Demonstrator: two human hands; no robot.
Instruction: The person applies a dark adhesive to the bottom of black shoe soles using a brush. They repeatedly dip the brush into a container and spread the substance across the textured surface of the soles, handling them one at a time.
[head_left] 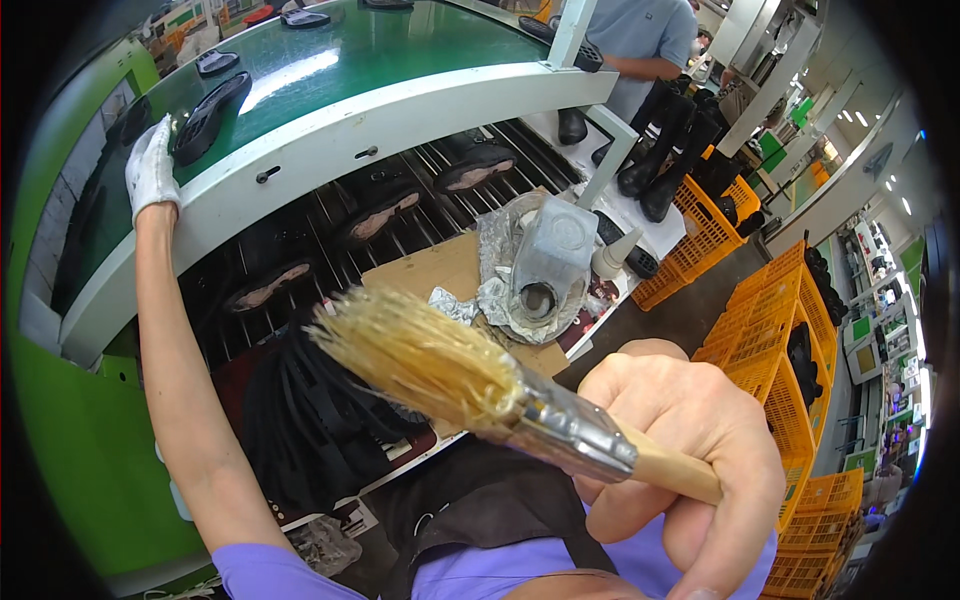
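My right hand (690, 440), bare, is closed round the wooden handle of a flat paint brush (430, 365). The brush has a metal ferrule and pale, yellow-stained bristles that point up and left, close to the camera. My left hand (153, 172), in a white glove, reaches over the pale frame at the edge of a green conveyor belt (420, 40). Its fingers stretch forward, just left of a black shoe sole (211, 117). Another dark sole (134, 120) lies beyond the fingertips; whether they touch it is unclear.
Below the belt, black shoe uppers (383, 215) lie on a rack of rods. A translucent plastic jug (555, 245) stands on cardboard beside a white bottle (616, 254). Black strips (310, 420) hang at the near edge. Orange crates (770, 350) and another person (640, 40) are rightward.
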